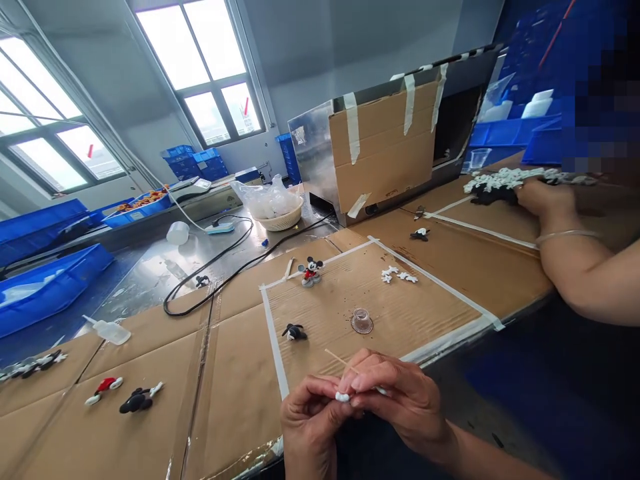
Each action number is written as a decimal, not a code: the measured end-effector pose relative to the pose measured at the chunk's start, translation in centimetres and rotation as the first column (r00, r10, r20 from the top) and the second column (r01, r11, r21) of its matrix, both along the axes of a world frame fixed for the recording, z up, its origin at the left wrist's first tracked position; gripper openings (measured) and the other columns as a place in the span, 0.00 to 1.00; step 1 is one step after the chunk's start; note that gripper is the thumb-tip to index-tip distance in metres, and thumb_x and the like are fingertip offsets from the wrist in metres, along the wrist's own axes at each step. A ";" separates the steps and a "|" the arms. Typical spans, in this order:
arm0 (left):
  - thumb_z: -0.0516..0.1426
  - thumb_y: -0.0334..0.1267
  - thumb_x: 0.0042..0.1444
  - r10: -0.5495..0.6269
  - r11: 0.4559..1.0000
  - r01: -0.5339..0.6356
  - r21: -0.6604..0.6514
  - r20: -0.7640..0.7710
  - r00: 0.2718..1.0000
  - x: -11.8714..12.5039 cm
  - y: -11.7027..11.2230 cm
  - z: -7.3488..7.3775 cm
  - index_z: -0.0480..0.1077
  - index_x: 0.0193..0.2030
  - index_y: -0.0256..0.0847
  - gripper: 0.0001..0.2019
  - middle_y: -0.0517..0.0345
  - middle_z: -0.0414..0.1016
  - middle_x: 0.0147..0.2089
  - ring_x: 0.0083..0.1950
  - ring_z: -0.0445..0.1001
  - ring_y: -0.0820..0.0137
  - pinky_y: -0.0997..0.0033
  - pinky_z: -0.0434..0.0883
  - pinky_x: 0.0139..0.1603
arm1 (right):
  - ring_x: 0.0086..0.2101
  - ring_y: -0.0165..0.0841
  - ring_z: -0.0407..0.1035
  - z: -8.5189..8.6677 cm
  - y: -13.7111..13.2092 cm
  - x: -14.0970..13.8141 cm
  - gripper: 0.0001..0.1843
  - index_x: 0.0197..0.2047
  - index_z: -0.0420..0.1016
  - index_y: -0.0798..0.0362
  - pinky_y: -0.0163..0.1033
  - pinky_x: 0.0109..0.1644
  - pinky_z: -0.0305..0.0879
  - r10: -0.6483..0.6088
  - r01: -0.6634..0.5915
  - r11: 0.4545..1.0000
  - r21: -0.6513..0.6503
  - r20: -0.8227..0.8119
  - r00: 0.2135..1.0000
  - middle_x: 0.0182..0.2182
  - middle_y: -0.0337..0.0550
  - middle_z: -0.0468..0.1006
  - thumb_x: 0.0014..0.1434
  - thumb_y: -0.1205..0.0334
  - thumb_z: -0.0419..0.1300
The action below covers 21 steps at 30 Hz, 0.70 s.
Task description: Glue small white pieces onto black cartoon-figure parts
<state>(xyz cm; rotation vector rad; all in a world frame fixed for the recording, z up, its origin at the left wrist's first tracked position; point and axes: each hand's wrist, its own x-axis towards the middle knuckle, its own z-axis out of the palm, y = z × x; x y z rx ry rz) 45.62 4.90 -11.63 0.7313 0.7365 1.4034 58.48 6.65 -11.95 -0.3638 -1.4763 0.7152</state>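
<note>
My left hand [307,427] and my right hand [395,397] meet at the near edge of the cardboard-covered table [225,373]. The left pinches a tiny white toy part [343,397] between its fingertips. The right hand's fingers are closed on a thin wooden stick [336,358] that points up and left, its lower end at the white part. Just beyond my hands, inside a taped square, lie a small clear cup [361,321], a black toy piece [295,331], a few white pieces [397,275] and a finished mouse figurine [311,271].
Another person's hand [543,198] rests at a pile of white and black parts [500,180] at the right. A metal box with taped cardboard [385,150] stands behind. A black cable [210,273], a squeeze bottle [111,331], a basket [277,213], blue bins [45,283] and more toy parts [137,399] sit at left.
</note>
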 end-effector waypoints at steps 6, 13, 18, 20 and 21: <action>0.75 0.34 0.34 0.011 1.000 -0.011 0.008 0.027 1.000 -0.7 0.1 0.5 0.77 0.20 0.40 0.11 0.60 0.78 0.24 0.25 0.75 0.74 0.77 0.73 0.27 | 0.35 0.32 0.76 0.0 -0.2 -0.7 0.13 0.45 0.76 0.48 0.38 0.40 0.75 -0.013 0.013 1.000 -0.028 0.015 1.000 0.34 0.42 0.81 0.60 0.74 0.63; 0.74 0.37 0.35 -0.015 1.000 0.015 -0.005 -0.014 1.000 -1.7 -0.1 -0.4 0.78 0.22 0.41 0.10 0.60 0.79 0.27 0.24 0.76 0.72 0.74 0.75 0.27 | 0.34 0.32 0.76 0.1 0.1 -1.3 0.11 0.44 0.77 0.49 0.37 0.38 0.76 -0.017 0.017 1.000 -0.018 0.016 1.000 0.33 0.42 0.81 0.60 0.72 0.65; 0.65 0.40 0.52 0.178 0.965 0.009 0.261 -0.683 0.708 -5.8 3.4 -1.2 0.80 0.36 0.42 0.07 0.52 0.83 0.37 0.37 0.81 0.62 0.63 0.79 0.41 | 0.34 0.32 0.77 0.1 0.6 -1.2 0.13 0.44 0.77 0.49 0.36 0.38 0.76 -0.130 0.130 0.991 -0.013 -0.004 0.992 0.33 0.41 0.81 0.60 0.76 0.63; 0.64 0.35 0.50 0.289 0.933 0.023 0.358 -0.789 0.542 -7.3 6.2 -1.1 0.80 0.42 0.46 0.11 0.51 0.82 0.47 0.48 0.79 0.59 0.55 0.75 0.52 | 0.34 0.32 0.77 0.1 1.0 -1.1 0.13 0.43 0.77 0.50 0.36 0.38 0.76 -0.168 0.168 0.986 0.016 -0.004 0.986 0.33 0.41 0.82 0.59 0.76 0.63; 0.64 0.31 0.48 0.312 0.921 0.055 0.385 -0.815 0.489 -7.8 7.7 -1.1 0.80 0.44 0.48 0.16 0.52 0.80 0.51 0.54 0.76 0.58 0.52 0.72 0.57 | 0.34 0.32 0.77 0.0 1.2 -1.1 0.13 0.43 0.77 0.50 0.37 0.38 0.76 -0.184 0.184 0.982 0.031 -0.004 0.983 0.33 0.41 0.82 0.60 0.76 0.63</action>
